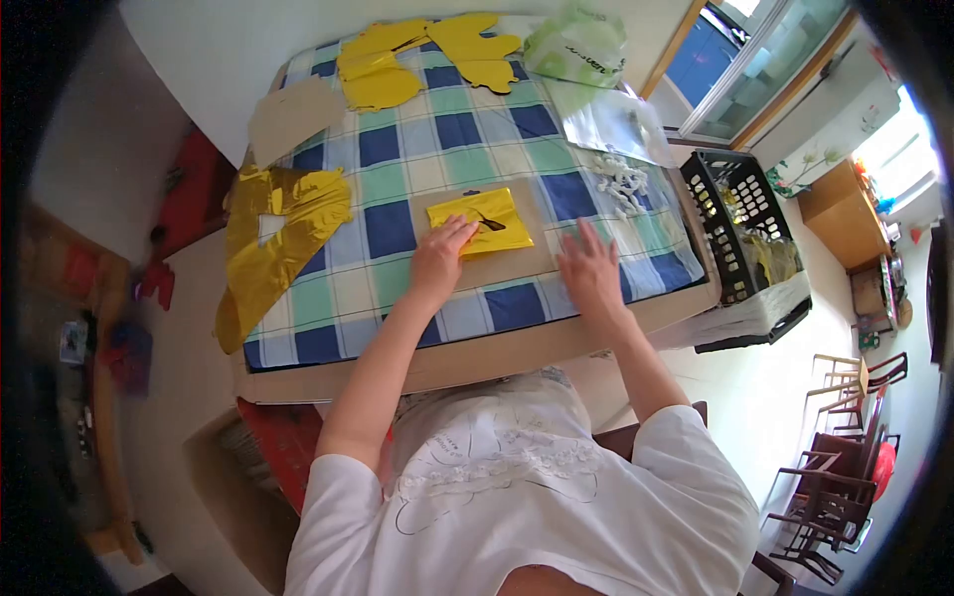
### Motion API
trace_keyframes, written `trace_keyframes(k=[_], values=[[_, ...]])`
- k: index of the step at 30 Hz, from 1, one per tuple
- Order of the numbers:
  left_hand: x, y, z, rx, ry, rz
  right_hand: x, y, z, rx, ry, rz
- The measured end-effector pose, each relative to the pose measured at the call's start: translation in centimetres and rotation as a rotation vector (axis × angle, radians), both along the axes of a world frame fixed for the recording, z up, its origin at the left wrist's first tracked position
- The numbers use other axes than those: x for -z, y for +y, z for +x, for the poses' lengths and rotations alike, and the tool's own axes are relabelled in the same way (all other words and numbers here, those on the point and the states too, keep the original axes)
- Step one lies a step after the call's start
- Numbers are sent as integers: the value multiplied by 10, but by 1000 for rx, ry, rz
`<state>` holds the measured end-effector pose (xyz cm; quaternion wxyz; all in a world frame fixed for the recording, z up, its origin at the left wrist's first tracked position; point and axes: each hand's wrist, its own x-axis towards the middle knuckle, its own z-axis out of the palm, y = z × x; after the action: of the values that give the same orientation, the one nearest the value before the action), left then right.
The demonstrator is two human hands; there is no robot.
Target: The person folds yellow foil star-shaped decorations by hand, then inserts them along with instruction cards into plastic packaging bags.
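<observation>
A folded yellow foil piece (509, 236) with a dark slit lies on a tan cardboard sheet (542, 204) in the middle of the checked cloth. My left hand (440, 260) rests on its left part, fingers stretched flat over the foil. To the right, my right hand (592, 270) is spread over the cardboard's right edge, slightly blurred and holding nothing. Further left lies a large gold foil piece (283, 263) with a square hole. More yellow foil shapes (378, 74) are spread along the far edge.
A checked cloth (388, 228) covers the table. A green and white plastic bag (576, 50) and a clear plastic sheet (621, 129) sit at the far right, near white scraps (621, 184). Another cardboard piece (288, 119) is at far left. A black crate (720, 219) stands beside the table.
</observation>
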<state>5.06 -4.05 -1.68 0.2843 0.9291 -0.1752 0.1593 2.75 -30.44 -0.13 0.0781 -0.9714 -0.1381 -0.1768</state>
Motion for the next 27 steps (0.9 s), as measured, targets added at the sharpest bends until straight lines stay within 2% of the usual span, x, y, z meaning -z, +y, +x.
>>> trace_keyframes(k=[3,9,11,12,15,16,18,19,21,22,23,24,27], values=[[1,1,0,-3,1,13,1,-48,26,146,-134,142],[-4,1,-1,2,11,6,-6,-106,72,410,-296,219],[-9,0,-3,-1,13,-2,-4,-118,86,476,-139,284],[-9,1,-4,12,28,-6,-7,-116,88,505,-60,316],[-9,2,-3,22,46,-30,-23,-113,86,436,-212,495],[-10,1,-4,16,48,-35,-33,-103,78,422,-153,535],[-9,1,-6,14,51,-33,-22,-104,73,41,373,671],[-9,2,-4,21,48,-26,-22,-86,65,-141,560,609],[-9,3,-3,29,42,-14,-40,-19,31,-155,836,716],[-10,3,-3,30,38,-10,-27,5,24,-155,911,1004],[-10,3,-3,29,35,-8,-32,33,8,-148,878,1358],[-9,3,-3,31,38,-11,-20,49,2,-115,716,1377],[-9,2,-3,25,28,-29,-8,64,-29,-132,344,808]])
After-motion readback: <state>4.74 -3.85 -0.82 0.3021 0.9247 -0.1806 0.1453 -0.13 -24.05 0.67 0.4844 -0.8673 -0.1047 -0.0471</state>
